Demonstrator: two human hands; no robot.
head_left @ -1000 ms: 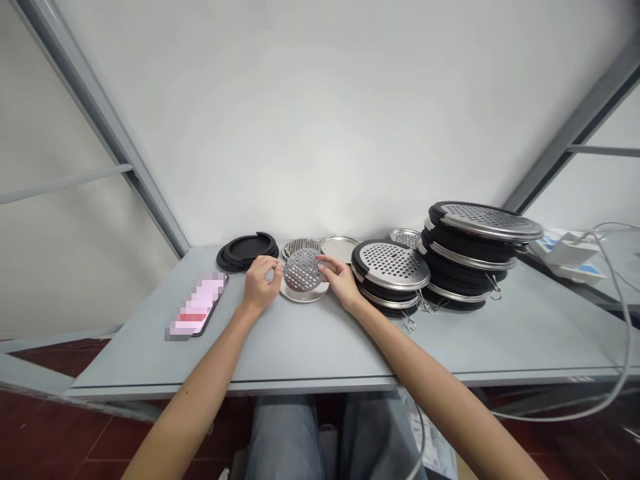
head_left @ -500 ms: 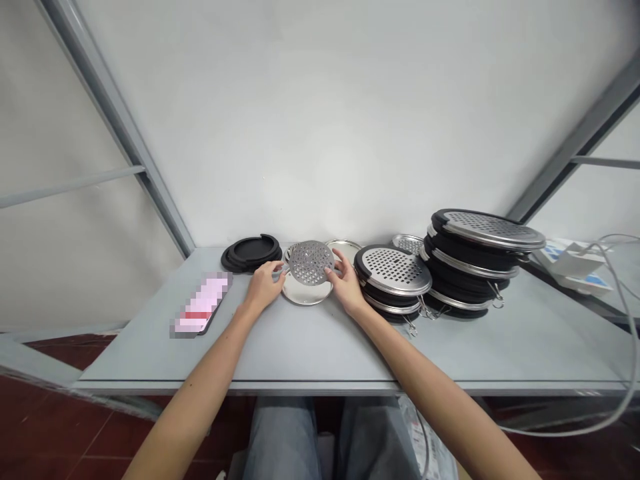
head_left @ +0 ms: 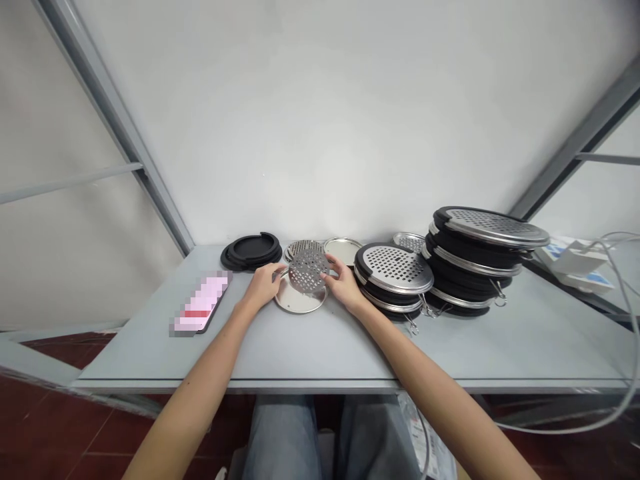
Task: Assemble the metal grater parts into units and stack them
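Phone (head_left: 207, 300) on L, white cable (head_left: 620, 405) far R!
Phone's flat on the tabletop (head_left: 310, 353), pink scrn pixelated w/ red bar; cable loops nr white-and-blue boxes (head_left: 575, 262); clear bag (head_left: 431, 445) w/ label below; grey frame (head_left: 107, 100) both sides, pale wall (head_left: 320, 120) behind.

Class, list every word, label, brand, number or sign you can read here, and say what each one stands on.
No text can be read.
Phone: its screen is pixelated.
White-and-blue packaging: any print is too small and blurred.
Clear-wrapped package below the tabletop: its label is too blurred to read.
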